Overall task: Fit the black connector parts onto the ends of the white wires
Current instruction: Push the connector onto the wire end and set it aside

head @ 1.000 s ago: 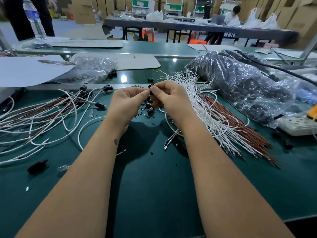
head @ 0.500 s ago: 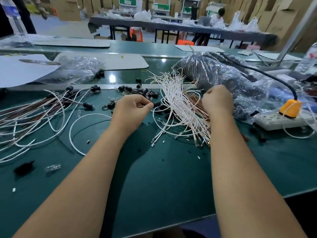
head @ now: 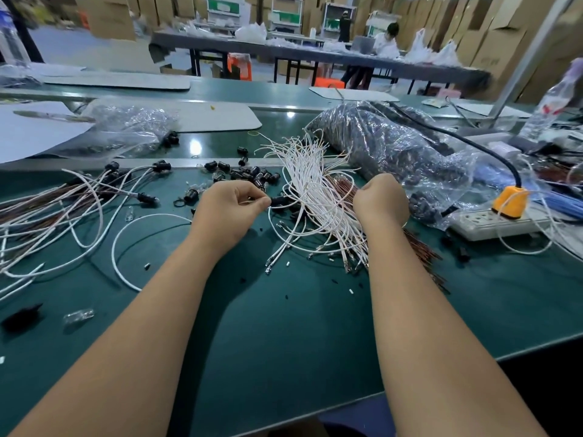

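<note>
While both forearms stretch up from the bottom of the frame over the green table, the work sits in a band across the middle. At far left lies a spread of finished wires, white and brown, several ending in black connector parts. Above them, upper left, a clear plastic bag lies crumpled. The left hand, just left of centre, has its fingers curled in, thumb and forefinger pinching the end of a white wire that loops down and leftwards across the table; a black connector sits right at those fingertips, though I cannot tell whether it is gripped. Loose black connectors are scattered just above that hand. Right of centre fans a bundle of white wires, with brown wires beneath it. The right hand is closed into a fist at the bundle's right edge, apparently gripping strands there. Behind it a large bag of dark parts lies, and at far right a white power strip carries an orange plug.
</note>
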